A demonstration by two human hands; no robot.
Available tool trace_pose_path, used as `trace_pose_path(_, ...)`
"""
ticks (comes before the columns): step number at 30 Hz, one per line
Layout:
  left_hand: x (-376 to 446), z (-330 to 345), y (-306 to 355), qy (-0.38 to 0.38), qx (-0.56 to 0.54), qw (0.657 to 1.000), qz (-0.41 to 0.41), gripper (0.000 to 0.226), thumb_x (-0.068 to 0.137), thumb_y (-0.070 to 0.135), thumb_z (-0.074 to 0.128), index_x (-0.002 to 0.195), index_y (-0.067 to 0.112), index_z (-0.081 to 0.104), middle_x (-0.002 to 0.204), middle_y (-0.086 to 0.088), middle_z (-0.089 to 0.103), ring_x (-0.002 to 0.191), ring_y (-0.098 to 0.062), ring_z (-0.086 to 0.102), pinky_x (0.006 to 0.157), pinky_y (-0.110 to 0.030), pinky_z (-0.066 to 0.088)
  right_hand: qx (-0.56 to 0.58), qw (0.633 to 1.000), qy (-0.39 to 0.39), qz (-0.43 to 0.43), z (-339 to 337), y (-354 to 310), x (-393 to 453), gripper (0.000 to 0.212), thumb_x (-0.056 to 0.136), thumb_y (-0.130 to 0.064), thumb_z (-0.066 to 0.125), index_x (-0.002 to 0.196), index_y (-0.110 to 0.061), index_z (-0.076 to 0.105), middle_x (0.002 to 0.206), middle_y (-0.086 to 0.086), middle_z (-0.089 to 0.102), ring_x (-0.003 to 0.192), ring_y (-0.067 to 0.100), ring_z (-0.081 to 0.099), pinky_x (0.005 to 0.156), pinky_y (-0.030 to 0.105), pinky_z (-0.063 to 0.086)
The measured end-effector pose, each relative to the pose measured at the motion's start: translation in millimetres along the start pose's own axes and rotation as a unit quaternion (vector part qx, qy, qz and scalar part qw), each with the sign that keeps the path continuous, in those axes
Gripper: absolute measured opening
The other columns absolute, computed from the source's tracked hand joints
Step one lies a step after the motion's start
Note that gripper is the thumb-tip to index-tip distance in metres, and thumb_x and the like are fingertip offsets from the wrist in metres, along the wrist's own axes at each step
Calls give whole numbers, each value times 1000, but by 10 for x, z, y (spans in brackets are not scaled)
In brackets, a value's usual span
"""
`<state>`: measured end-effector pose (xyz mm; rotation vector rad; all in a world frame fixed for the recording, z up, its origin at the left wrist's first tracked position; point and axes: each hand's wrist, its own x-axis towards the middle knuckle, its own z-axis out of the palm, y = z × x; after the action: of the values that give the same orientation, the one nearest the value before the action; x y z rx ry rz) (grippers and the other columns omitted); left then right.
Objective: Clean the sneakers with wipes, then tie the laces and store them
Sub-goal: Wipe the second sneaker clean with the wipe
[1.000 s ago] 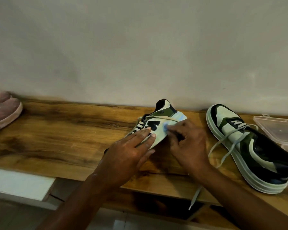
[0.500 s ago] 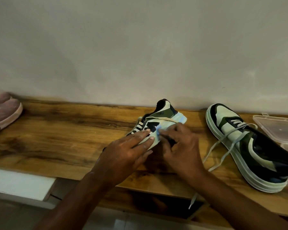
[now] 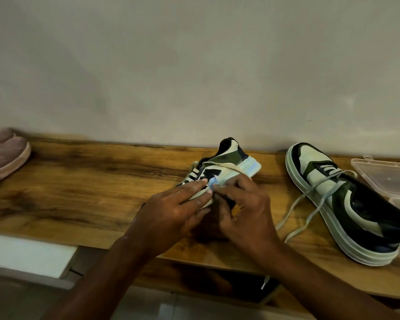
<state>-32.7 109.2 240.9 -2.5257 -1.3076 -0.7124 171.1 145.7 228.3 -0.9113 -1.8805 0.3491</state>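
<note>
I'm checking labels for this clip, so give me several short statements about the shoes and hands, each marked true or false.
1. The sneaker being worked on lies tipped on its side on the wooden shelf. True.
2. The left hand rests with straight fingers on that sneaker. True.
3. The right hand is lifting the other sneaker. False: it pinches a small bluish wipe against the tipped sneaker.
4. The other sneaker's laces are tied in a bow. False: they trail loose over the shelf.
5. A clear plastic box sits right of the sneakers. True.
</note>
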Motion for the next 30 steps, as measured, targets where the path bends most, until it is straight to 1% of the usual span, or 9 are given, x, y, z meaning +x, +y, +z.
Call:
trace_pose_path(4,-14,5,-13,2,-12,1000,1,40,102,33,60,135,12,67,145,-11,61,131,-24,62,91,-42,62,-33,998,-40,-23,-131,162,107,31,80,3,79,109,-6,79,95,1,64,83,9,60,70,21,56)
trace_pose_path(8,-28,21,-1,4,-17,1000,6,39,104,34,59,136,14,67,147,-10,59,134,-23,60,91,-43,62,-94,991,52,76,-252,556,312,31,83,-1,77,112,-11,78,95,3,65,81,14,60,67,37,58)
trace_pose_path(10,-30,24,4,5,-14,1000,6,39,104,34,59,136,14,67,148,-9,59,134,-23,59,92,-43,62,-97,990,56,89,-209,479,297,31,84,-1,77,113,-12,78,95,3,66,81,12,59,70,31,58)
trace_pose_path(14,-31,19,-2,0,-16,1000,11,39,103,33,60,135,14,67,147,-10,60,133,-22,60,94,-43,61,-37,999,-4,11,-56,109,127,27,84,0,77,109,-8,79,93,0,64,81,6,59,72,11,48)
trace_pose_path(18,-29,10,13,0,-17,1000,23,36,103,32,61,134,13,69,146,-11,60,134,-23,60,92,-43,62,-71,997,-17,12,-138,265,237,30,82,0,79,109,-12,80,94,0,65,82,7,59,73,8,47)
trace_pose_path(22,-41,16,33,1,-20,999,31,34,103,31,63,132,14,69,146,-11,60,134,-23,59,90,-43,62,-102,992,28,65,-236,401,332,28,85,-4,78,111,-12,79,94,1,69,81,11,61,71,27,58)
trace_pose_path(24,-46,24,36,3,-14,999,32,33,104,31,62,132,14,70,146,-11,60,134,-22,59,90,-43,62,-111,990,34,74,-233,380,337,26,85,-3,78,109,-12,80,94,2,70,81,10,61,72,30,58)
trace_pose_path(28,-56,39,57,3,-8,999,41,32,103,32,63,129,16,71,144,-10,62,132,-22,61,89,-42,62,-92,995,-1,30,-181,286,300,24,86,-1,77,108,-10,80,96,1,67,84,7,58,74,7,45)
trace_pose_path(30,-58,32,68,4,-2,999,50,30,102,32,66,127,16,73,142,-9,64,130,-21,62,92,-40,62,-89,996,-28,-9,-161,274,300,24,86,-1,77,108,-10,80,99,1,67,86,7,60,77,5,43)
